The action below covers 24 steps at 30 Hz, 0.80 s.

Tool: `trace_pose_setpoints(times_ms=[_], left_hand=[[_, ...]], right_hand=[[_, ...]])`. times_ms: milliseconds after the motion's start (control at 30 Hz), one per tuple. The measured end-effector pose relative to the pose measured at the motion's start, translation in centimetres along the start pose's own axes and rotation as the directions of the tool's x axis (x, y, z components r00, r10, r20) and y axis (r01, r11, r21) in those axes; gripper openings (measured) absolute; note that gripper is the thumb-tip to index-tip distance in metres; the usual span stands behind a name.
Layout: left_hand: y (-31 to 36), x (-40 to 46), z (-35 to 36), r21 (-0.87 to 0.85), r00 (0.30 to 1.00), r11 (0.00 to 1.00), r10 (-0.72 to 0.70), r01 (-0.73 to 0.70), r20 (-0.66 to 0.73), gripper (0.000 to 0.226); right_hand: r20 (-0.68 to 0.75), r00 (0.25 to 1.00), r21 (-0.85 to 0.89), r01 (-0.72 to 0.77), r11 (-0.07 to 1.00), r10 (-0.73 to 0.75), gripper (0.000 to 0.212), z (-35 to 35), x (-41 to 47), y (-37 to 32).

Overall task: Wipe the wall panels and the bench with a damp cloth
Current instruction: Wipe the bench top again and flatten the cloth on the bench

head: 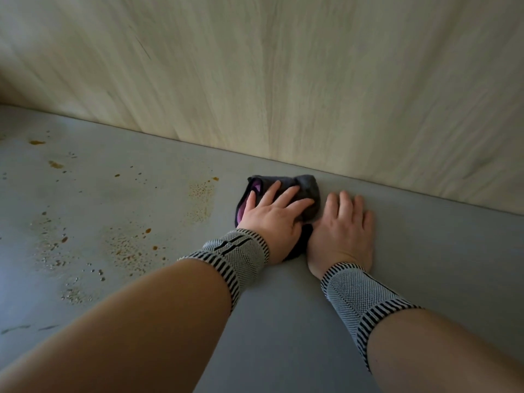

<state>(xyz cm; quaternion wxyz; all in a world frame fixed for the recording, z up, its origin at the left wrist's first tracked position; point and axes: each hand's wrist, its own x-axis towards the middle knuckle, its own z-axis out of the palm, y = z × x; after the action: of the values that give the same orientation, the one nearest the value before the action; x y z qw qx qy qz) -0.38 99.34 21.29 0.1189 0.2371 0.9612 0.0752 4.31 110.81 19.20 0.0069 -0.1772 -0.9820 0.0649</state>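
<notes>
A dark grey cloth (307, 184) with a purple edge lies bunched on the grey bench (283, 307), close to where it meets the pale wood-grain wall panel (283, 80). My left hand (273, 217) presses flat on the cloth with straight fingers spread over it. Just right of the cloth, my right hand (344, 228) rests flat on the bare bench, fingers straight. Both wrists wear striped knit bands.
Brown and orange spots and dried splashes (127, 245) are scattered over the left part of the bench. The join between bench and wall panel runs diagonally from upper left to right. The bench right of my hands shows no marks.
</notes>
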Motion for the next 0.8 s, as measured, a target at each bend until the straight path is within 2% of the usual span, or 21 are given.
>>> trace_pose_setpoints(times_ms=[133,333,533,633,700,800], left_hand=[[0.1,3.0,-0.2,0.037,1.0,0.999,0.001,0.0,-0.014,0.051],[0.3,4.0,-0.6,-0.006,0.998,0.998,-0.065,0.065,-0.012,0.052],[-3.3,2.4,-0.8,-0.073,0.948,0.951,-0.306,0.301,-0.083,0.054],[-3.1,2.9,-0.9,-0.073,0.919,0.922,-0.386,0.381,-0.08,0.055],[-2.2,3.3,-1.0,-0.085,0.917,0.917,-0.396,0.39,-0.057,0.054],[-1.3,3.0,-0.8,-0.07,0.954,0.954,-0.296,0.293,-0.044,0.056]], right_hand=[[-0.023,1.0,0.003,-0.007,1.0,0.007,0.056,0.2,0.1,0.1],[-0.06,0.998,0.042,-0.009,0.999,0.012,0.06,0.6,0.1,0.0],[-0.04,0.999,-0.003,-0.015,1.0,0.015,0.057,0.4,0.0,0.0],[-0.021,1.0,-0.01,-0.008,1.0,0.008,0.057,0.4,0.1,0.0],[-0.016,1.0,-0.011,-0.009,1.0,0.009,0.058,0.4,0.1,0.0],[-0.02,1.0,-0.014,-0.003,1.0,0.003,0.059,0.4,0.1,0.0]])
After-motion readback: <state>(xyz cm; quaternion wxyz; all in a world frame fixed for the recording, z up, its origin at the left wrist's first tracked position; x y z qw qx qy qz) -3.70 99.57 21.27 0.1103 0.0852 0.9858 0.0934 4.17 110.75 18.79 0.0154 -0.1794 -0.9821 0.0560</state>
